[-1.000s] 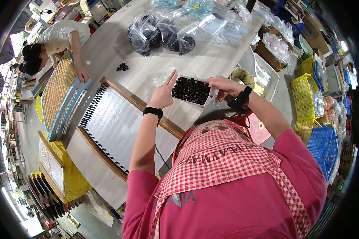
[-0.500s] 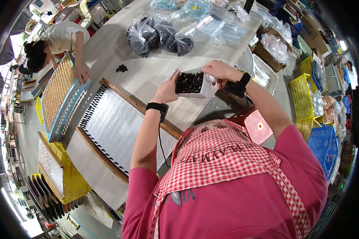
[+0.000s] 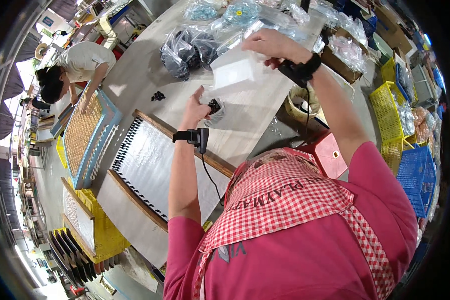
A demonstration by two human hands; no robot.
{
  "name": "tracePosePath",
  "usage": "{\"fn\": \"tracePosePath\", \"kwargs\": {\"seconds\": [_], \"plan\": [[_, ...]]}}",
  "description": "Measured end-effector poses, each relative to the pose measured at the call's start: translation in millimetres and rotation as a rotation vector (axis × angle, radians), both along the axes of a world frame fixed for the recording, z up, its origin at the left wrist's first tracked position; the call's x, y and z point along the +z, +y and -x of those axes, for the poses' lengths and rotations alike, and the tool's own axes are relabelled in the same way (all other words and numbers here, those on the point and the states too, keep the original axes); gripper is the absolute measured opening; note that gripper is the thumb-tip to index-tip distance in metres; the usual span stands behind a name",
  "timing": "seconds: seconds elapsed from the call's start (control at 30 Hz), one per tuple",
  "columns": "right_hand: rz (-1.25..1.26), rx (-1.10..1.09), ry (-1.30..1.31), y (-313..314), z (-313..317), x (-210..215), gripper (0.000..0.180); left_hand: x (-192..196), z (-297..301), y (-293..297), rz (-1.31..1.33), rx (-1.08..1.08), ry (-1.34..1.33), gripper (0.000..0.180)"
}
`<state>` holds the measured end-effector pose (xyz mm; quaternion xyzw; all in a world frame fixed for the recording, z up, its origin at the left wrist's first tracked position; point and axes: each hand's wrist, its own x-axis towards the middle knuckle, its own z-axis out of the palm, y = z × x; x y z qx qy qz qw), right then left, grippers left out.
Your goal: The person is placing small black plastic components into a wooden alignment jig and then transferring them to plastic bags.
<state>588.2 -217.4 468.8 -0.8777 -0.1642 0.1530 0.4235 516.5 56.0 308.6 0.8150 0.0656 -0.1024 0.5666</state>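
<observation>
My left hand (image 3: pixel 197 108) is closed on a clear plastic bag (image 3: pixel 216 116) that holds small dark pieces (image 3: pixel 214 105). Up and to the right, my right hand (image 3: pixel 271 46) grips a white box (image 3: pixel 233 71), tilted over toward the bag; its visible inside is plain white. Part of the bag's edge blurs against the box. To the left of my left hand, a small pile of dark pieces (image 3: pixel 158 95) lies on the table (image 3: pixel 255 120).
Beyond the box sit clear bags of dark pieces (image 3: pixel 179 56) and blue-tinted plastic bags (image 3: pixel 242 11). A wood-edged white sheet (image 3: pixel 160 155) with dark pieces along its sides lies at left. A co-worker (image 3: pixel 80 62) handles stacked trays (image 3: pixel 87 135). Yellow crates (image 3: pixel 385 110) stand right.
The white box, level and full of dark pieces before, is now raised and tilted in my right hand. My left hand has left its side and holds the bag, now in view.
</observation>
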Motion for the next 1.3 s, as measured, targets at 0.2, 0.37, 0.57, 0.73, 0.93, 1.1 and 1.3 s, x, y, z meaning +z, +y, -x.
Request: {"fn": "tracePosePath", "kwargs": {"seconds": [0.2,0.37,0.57,0.73,0.93,1.1,1.3], "plan": [[-0.234,-0.026,0.264,-41.9,-46.6,-97.3,0.04,25.2,10.9,8.4,0.249,0.033,0.052,0.069],[-0.471,-0.133,0.486,-42.9,-58.2,-238.4,0.035,36.6,31.8,-16.3,0.217,-0.026,0.023,0.073],[0.221,0.181,-0.448,-34.6,-48.9,-276.7,0.057,-32.7,51.6,-34.4,-0.437,0.001,-0.334,0.039],[-0.071,0.827,-0.751,44.4,14.4,-149.2,0.053,-42.8,59.5,-31.7,-0.469,0.153,-0.436,0.035],[0.264,0.75,-0.871,47.8,-24.2,-189.1,0.022,0.1,73.0,-36.2,-0.532,0.051,-0.394,0.024],[0.192,0.758,-0.854,38.0,-36.9,-177.4,0.017,12.1,88.4,-26.4,-0.744,-0.008,-0.331,0.014],[0.25,0.808,-0.936,32.0,-23.3,-134.5,0.018,13.0,99.3,-5.6,-0.947,-0.159,-0.31,0.022]]}}
